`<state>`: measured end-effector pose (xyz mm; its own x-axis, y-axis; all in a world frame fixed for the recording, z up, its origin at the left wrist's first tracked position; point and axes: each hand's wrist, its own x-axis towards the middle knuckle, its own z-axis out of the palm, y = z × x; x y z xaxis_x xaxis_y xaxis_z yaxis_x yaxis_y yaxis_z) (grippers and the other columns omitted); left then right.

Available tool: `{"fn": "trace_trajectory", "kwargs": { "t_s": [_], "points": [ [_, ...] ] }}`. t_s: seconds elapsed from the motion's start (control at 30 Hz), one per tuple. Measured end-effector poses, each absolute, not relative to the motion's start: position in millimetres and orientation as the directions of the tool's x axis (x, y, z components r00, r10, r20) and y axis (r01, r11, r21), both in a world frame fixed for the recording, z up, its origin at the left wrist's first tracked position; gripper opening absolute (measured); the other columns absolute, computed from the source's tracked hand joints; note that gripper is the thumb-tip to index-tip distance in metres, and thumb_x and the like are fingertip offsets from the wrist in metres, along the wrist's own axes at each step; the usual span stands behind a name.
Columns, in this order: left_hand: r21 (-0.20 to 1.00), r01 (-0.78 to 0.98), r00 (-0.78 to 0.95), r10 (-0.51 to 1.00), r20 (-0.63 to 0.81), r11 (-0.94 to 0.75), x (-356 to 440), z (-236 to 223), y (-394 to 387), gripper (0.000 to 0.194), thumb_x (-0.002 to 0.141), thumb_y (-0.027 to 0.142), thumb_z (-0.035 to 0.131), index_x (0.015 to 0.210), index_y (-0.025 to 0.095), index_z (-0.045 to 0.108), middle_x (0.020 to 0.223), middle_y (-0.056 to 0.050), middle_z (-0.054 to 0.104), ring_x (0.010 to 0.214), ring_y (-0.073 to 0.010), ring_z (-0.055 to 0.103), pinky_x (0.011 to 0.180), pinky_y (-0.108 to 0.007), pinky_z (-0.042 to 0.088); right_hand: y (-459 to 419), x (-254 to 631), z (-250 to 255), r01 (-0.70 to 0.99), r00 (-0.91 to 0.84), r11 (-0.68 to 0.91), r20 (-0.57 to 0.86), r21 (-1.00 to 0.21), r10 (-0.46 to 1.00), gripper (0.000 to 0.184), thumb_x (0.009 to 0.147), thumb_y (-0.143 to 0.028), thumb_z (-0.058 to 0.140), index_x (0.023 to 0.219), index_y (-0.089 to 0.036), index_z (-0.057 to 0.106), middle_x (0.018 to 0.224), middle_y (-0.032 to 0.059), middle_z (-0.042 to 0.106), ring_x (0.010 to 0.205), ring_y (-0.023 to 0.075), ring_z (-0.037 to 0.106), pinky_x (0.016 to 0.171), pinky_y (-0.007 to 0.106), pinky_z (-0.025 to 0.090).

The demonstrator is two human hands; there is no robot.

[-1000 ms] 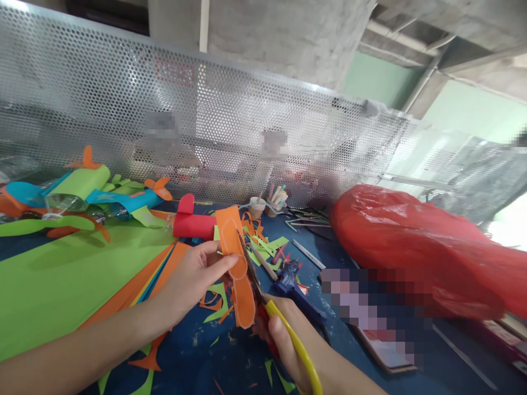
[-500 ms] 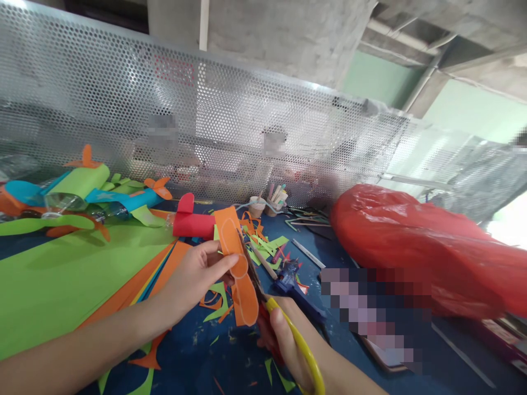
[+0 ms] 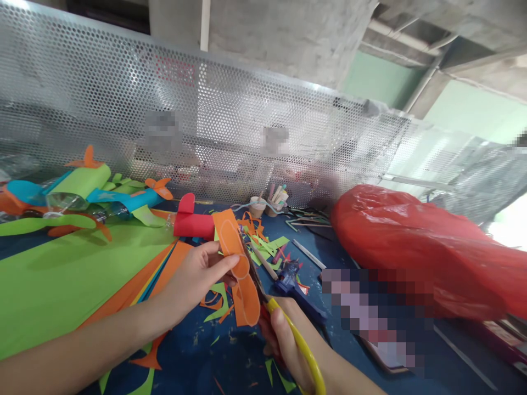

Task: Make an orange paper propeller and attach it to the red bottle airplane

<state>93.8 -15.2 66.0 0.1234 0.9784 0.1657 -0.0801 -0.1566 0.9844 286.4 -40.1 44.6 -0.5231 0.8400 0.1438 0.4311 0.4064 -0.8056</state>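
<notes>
My left hand (image 3: 209,266) pinches a strip of orange paper (image 3: 247,300) between thumb and fingers. Pale outlines of rounded lobes are drawn on the strip, and its right edge is partly cut along them. In my right hand (image 3: 290,340) is a pair of scissors (image 3: 300,348) with yellow and red handles. Their dark blades lie along the right edge of the paper, pointing up and away from me. Just beyond the strip lies a red paper-wrapped tube (image 3: 194,225) with a rounded fin. A blue glue gun (image 3: 298,291) rests right of the blades.
Green paper sheets (image 3: 135,255) and paper-covered bottle models (image 3: 88,184) lie at left. Paper scraps (image 3: 267,247) are scattered mid-table. Cups of markers (image 3: 276,200) stand before a perforated metal screen (image 3: 239,120). A red plastic bag (image 3: 411,247) bulges at right, near a phone-like device (image 3: 387,356).
Almost nothing differs. The orange strip has tilted very slightly in my left hand, and the scissors stay along its right edge.
</notes>
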Motion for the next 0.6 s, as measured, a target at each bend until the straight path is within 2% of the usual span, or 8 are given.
{"fn": "trace_trajectory", "kwargs": {
  "t_s": [0.23, 0.4, 0.6],
  "points": [
    [0.986, -0.089, 0.129, 0.980, 0.152, -0.141, 92.8, 65.5, -15.7, 0.019, 0.081, 0.035, 0.066, 0.090, 0.019, 0.070, 0.078, 0.000, 0.072, 0.065, -0.0150, 0.064, 0.065, -0.026, 0.051, -39.1, 286.6, 41.5, 0.417, -0.527, 0.369, 0.110, -0.830, 0.843, 0.067, 0.084, -0.080, 0.012, 0.060, -0.022, 0.036, 0.047, -0.0049, 0.032, 0.043, 0.0092, 0.031, 0.043, 0.023, 0.033],
    [0.986, -0.108, 0.134, 0.981, 0.144, -0.130, 93.6, 65.4, -16.1, 0.019, 0.079, 0.037, 0.068, 0.086, 0.019, 0.069, 0.076, 0.000, 0.071, 0.063, -0.0154, 0.063, 0.066, -0.027, 0.051, -39.5, 287.1, 42.8, 0.387, -0.543, 0.390, 0.135, -0.836, 0.829, 0.065, 0.086, -0.078, 0.013, 0.059, -0.022, 0.035, 0.046, -0.0053, 0.031, 0.042, 0.0088, 0.031, 0.044, 0.023, 0.036],
    [0.981, -0.150, 0.094, 0.986, 0.136, -0.121, 92.3, 65.2, -15.6, 0.030, 0.083, 0.049, 0.062, 0.074, 0.021, 0.063, 0.071, 0.001, 0.067, 0.067, -0.0178, 0.064, 0.068, -0.030, 0.053, -39.4, 287.8, 41.0, 0.421, -0.513, 0.360, 0.108, -0.832, 0.852, 0.066, 0.083, -0.080, 0.014, 0.060, -0.022, 0.035, 0.048, -0.0050, 0.032, 0.040, 0.0087, 0.034, 0.039, 0.022, 0.032]
  ]
}}
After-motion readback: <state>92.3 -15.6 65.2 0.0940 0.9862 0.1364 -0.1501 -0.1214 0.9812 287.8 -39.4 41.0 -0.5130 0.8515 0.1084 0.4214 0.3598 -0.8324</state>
